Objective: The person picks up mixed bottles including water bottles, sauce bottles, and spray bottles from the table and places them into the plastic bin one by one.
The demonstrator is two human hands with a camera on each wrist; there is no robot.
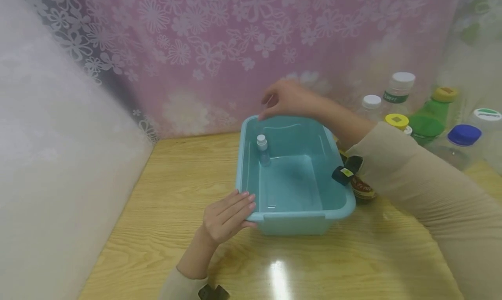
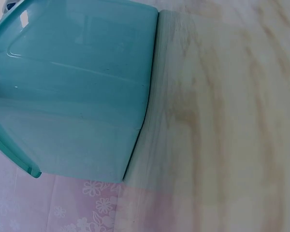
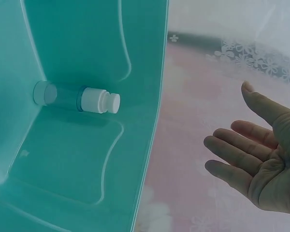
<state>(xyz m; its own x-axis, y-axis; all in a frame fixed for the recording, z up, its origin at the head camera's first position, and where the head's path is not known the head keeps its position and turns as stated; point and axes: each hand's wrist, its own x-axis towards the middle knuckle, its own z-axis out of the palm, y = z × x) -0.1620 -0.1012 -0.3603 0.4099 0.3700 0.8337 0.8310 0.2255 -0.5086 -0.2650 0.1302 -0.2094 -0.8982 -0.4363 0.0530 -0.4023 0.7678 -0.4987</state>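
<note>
A teal plastic basin [image 1: 290,178] sits on the wooden table. Inside, at its far left corner, stands a small clear bottle [image 1: 262,152] with a white cap, upright against the wall; the right wrist view shows the same bottle [image 3: 94,99]. My left hand [image 1: 229,217] rests on the basin's near left corner, fingers straight over the rim and thumb below it. Above the far rim is my right hand [image 1: 290,99], holding nothing; in the right wrist view that hand [image 3: 261,154] has its fingers spread and the thumb apart. The left wrist view shows the basin's outer wall [image 2: 77,87].
Several bottles stand right of the basin, among them a green bottle [image 1: 433,117], a blue-capped bottle [image 1: 462,139] and a white-capped bottle [image 1: 400,89]. A brown item [image 1: 362,189] lies against the basin's right side. Behind hangs a pink floral curtain [image 1: 235,52].
</note>
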